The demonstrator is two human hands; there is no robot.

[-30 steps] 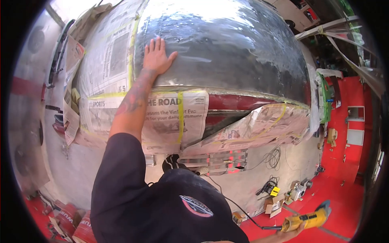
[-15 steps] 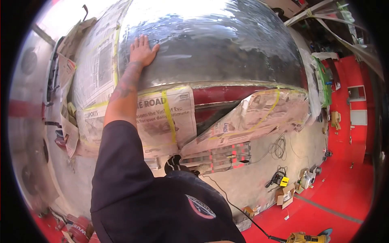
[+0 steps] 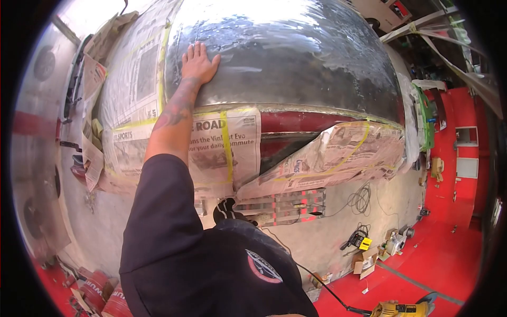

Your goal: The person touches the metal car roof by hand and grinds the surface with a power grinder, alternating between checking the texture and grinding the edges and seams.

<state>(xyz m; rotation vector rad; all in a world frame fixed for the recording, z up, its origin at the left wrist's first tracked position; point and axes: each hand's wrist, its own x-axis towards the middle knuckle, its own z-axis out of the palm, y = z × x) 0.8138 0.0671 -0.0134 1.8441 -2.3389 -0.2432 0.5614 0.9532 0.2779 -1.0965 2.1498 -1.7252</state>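
My left hand point(image 3: 199, 64) lies flat, palm down, on a grey, bare-metal-looking car roof panel point(image 3: 296, 74), near its left end. The fingers are stretched out and the thumb points right. Whitish streaks and shiny patches mark the panel's upper part. Newspaper point(image 3: 222, 150) held by yellow tape point(image 3: 228, 138) covers the car side below the hand and the area to its left. Dark red paint point(image 3: 301, 121) shows between the sheets. My right hand is out of view; a yellow angle grinder point(image 3: 393, 309) with a cord shows at the bottom edge.
On the floor lie a coiled cable point(image 3: 359, 201), a black-and-yellow item point(image 3: 364, 243) and a cardboard box point(image 3: 364, 262). The grinder's black cord point(image 3: 327, 288) runs past my body. Red drums point(image 3: 95, 288) stand at lower left. Straps point(image 3: 454, 45) hang at upper right.
The view has shifted slightly, so the car and my left hand appear farther right. The hand stays flat at about the same spot on the panel.
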